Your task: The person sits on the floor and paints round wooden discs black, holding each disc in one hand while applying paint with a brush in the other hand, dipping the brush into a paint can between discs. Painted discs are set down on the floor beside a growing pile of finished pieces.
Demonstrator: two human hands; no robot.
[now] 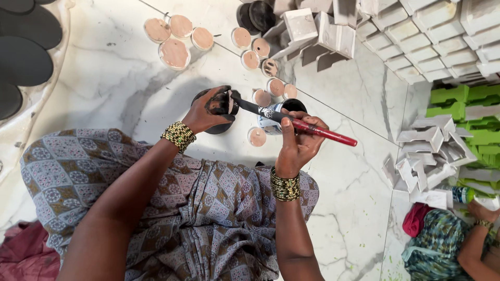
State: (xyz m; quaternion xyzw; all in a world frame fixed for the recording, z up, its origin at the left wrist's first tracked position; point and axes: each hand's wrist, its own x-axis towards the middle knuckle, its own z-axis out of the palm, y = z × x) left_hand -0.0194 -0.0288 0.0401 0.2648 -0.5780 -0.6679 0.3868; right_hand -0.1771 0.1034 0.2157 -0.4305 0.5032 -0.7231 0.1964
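- At frame centre, a small round black-coated clay dish point(221, 103) is gripped by the closed left hand point(204, 115), tilted toward the brush.
- A red-handled paintbrush point(299, 125) is pinched in the closed right hand point(298, 143), its tip on the dish, directly above the open paint tin point(281, 113).

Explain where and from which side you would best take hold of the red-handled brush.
Probably the bare red end of the brush, coming from the right. The right hand already covers its middle, and the black, wet-looking tip meets the small round piece in the left hand.
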